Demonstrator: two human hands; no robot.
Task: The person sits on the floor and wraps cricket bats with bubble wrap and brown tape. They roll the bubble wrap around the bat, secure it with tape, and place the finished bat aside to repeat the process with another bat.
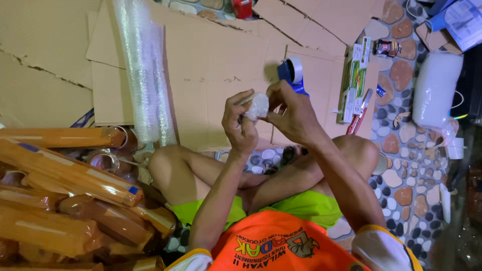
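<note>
Sitting on cardboard sheets (pixel 211 65), pebble floor (pixel 401 165)

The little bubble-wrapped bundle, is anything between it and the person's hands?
Nothing visible is in the way. The small bubble-wrapped bundle is already pinched between the left hand and the right hand, held up over the flattened cardboard. The blue tape dispenser lies behind the hands, not between them.

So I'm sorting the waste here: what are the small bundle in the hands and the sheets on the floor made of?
The small bundle held between the left hand and right hand looks like clear bubble wrap: pale, glossy, dimpled plastic. The sheets look like matte brown corrugated cardboard, with torn edges and fold creases.
</note>
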